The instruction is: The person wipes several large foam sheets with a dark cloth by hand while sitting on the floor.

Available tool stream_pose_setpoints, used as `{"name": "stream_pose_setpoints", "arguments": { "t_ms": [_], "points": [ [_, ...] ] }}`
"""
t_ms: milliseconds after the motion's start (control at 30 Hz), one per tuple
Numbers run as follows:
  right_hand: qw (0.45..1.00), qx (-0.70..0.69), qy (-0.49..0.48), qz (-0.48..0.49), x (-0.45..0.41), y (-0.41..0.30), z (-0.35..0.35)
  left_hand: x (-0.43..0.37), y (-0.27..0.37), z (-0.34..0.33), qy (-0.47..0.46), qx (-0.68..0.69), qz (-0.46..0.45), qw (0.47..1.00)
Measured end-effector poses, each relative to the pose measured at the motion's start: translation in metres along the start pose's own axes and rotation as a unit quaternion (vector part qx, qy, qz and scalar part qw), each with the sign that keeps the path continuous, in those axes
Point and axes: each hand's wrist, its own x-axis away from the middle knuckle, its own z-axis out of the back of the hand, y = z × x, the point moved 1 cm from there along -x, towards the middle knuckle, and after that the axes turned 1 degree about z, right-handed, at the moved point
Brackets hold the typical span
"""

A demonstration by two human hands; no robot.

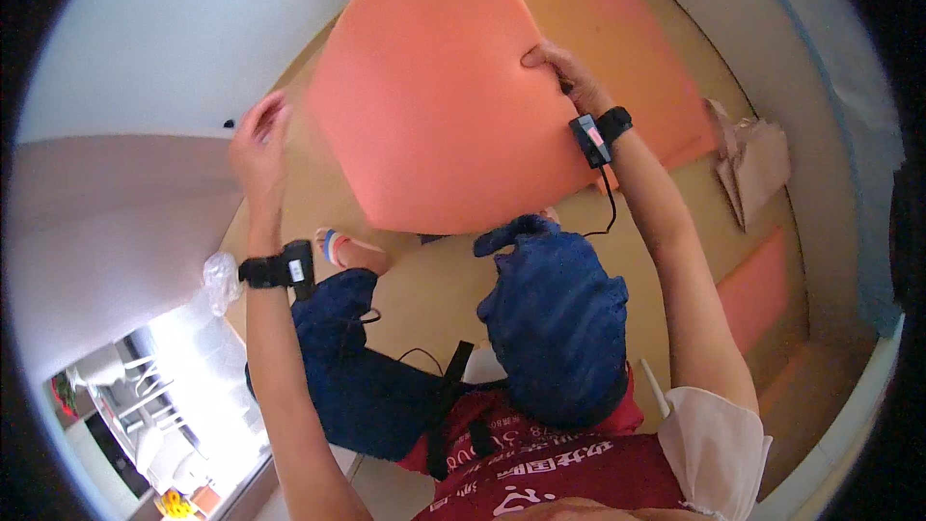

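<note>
A large orange foam sheet (441,108), gently curved, is held up above the floor before me. My right hand (575,76) grips its right edge, with the thumb on the near face and the fingers partly hidden behind. Off the sheet's left edge, my left hand (262,141) is raised with nothing visible in it. Its fingers are loosely curled and slightly blurred, and a gap separates them from the foam. Each wrist wears a strapped black device, the right one (595,139) trailing a cable. Below the sheet are my knees in dark blue trousers (557,318).
More orange foam (615,36) lies on the tan floor (427,297) behind the held sheet. At the right are crumpled brown paper (759,159) and another foam piece (756,286) by the wall. A clear plastic bag (219,282) lies left, near a bright doorway. My sandalled foot (351,252) is below.
</note>
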Motion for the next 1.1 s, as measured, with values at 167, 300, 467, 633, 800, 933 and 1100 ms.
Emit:
{"name": "stream_pose_setpoints", "arguments": {
  "t_ms": [167,300,467,633,800,933,1100],
  "points": [
    [0.988,-0.097,-0.119,0.023,-0.037,0.032,-0.044,-0.006,0.122,-0.032,-0.047,-0.048,-0.111,0.991],
    [0.974,-0.155,-0.157,-0.043,-0.014,0.016,-0.064,0.0,0.129,-0.055,-0.073,-0.04,-0.129,0.988],
    [0.984,-0.108,-0.141,-0.01,0.004,-0.002,-0.074,0.001,0.137,-0.074,-0.061,-0.045,-0.118,0.99],
    [0.985,-0.088,-0.147,0.025,0.0,0.01,-0.067,0.005,0.139,-0.084,-0.055,-0.081,-0.121,0.988],
    [0.975,-0.057,-0.193,0.094,-0.027,0.027,-0.052,0.004,0.125,-0.089,-0.077,-0.084,-0.146,0.983],
    [0.981,-0.102,-0.164,-0.002,-0.028,0.033,-0.053,-0.017,0.089,-0.034,-0.041,-0.089,-0.098,0.99],
    [0.976,-0.112,-0.184,0.04,-0.038,0.045,-0.049,-0.055,-0.063,0.187,0.017,-0.506,0.026,0.862]
  ]
}}
